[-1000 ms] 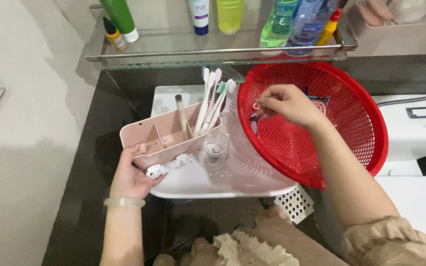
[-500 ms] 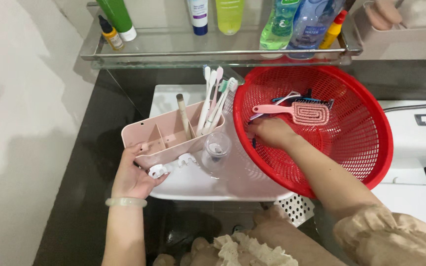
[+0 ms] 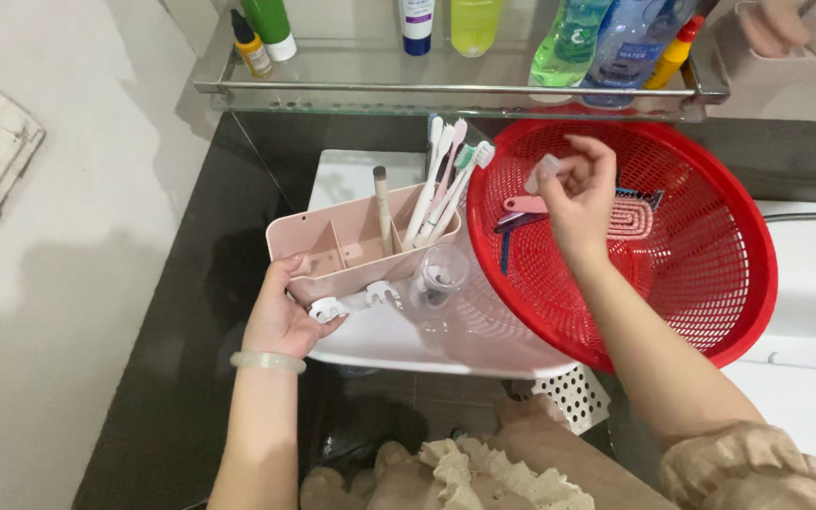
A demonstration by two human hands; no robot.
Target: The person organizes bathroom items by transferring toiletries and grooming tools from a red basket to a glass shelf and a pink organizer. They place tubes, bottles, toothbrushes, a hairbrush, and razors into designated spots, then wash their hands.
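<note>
Since half a second ago your right hand (image 3: 580, 194) has been rising out of the red basket (image 3: 710, 283), and now it is pinching a small pale piece (image 3: 541, 174) between thumb and fingertips above the basket's left half; what the piece is cannot be told. Your wrist is bending down, with the forearm running back to the lower right. A pink brush (image 3: 616, 215) is lying flat in the basket just beside that hand, no longer under it.

Your left hand (image 3: 280, 316) is gripping the near left corner of the pink holder (image 3: 351, 247), fingers curling under its edge, a pale bangle (image 3: 267, 362) sitting on the wrist. Toothbrushes (image 3: 441, 179) are standing tilted in the holder's right compartment. A clear cup (image 3: 438, 276) is hanging at its front, over the white sink (image 3: 380, 335).

On the glass shelf (image 3: 380, 80) above, bottles are standing in a row: a small yellow one (image 3: 252, 52) and a green one (image 3: 271, 24) at the left, a white tube with a blue label (image 3: 416, 24) and a yellow-green one (image 3: 474, 21) in the middle, green (image 3: 559, 52) and blue (image 3: 620, 47) clear bottles and an orange one (image 3: 671, 52) at the right.
</note>
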